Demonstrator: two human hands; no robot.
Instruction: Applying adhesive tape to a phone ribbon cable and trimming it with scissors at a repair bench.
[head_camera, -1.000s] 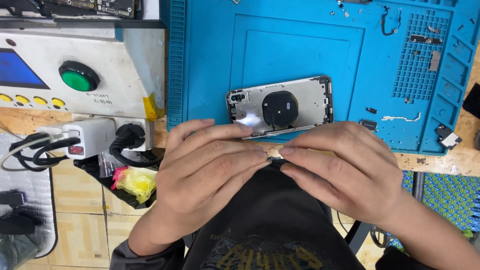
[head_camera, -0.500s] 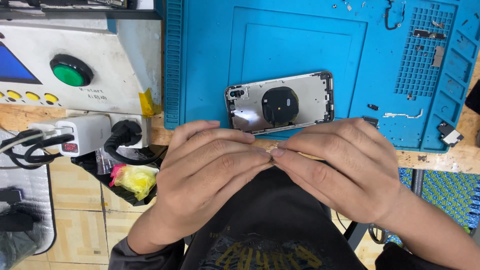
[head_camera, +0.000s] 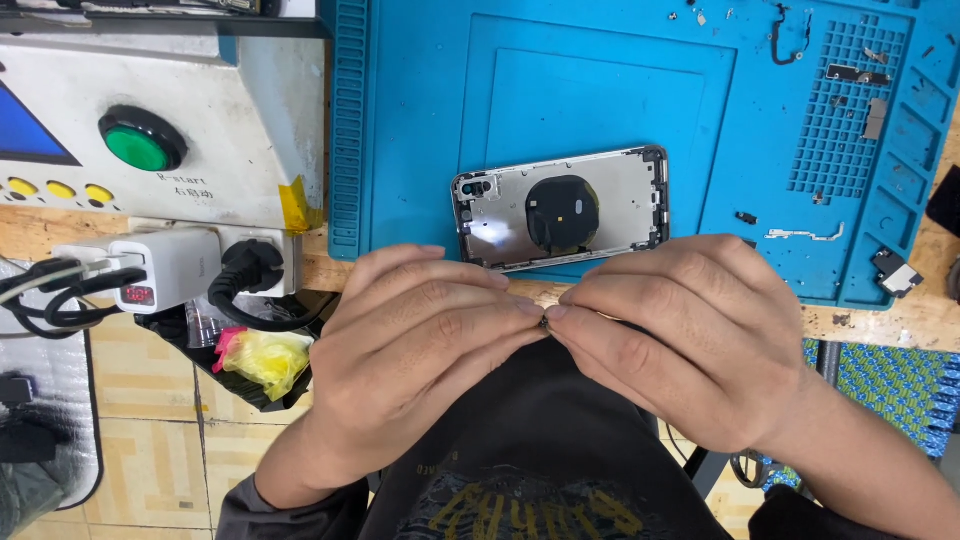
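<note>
Pinching tiny part (head_camera: 545, 320) btwn fingertips, both hands (head_camera: 545, 322) knuckles up, nr phone housing (head_camera: 600, 205)

A wooden worktop (head_camera: 40, 235) runs across the view, its pale edge scuffed and stained. Below it, on the left, lies a floor (head_camera: 140, 440) of beige tiles with darker joints. A blue patterned mat (head_camera: 900, 390) shows under the worktop edge on the right. The light is bright and even, with a small glare spot but no hard shadows
</note>
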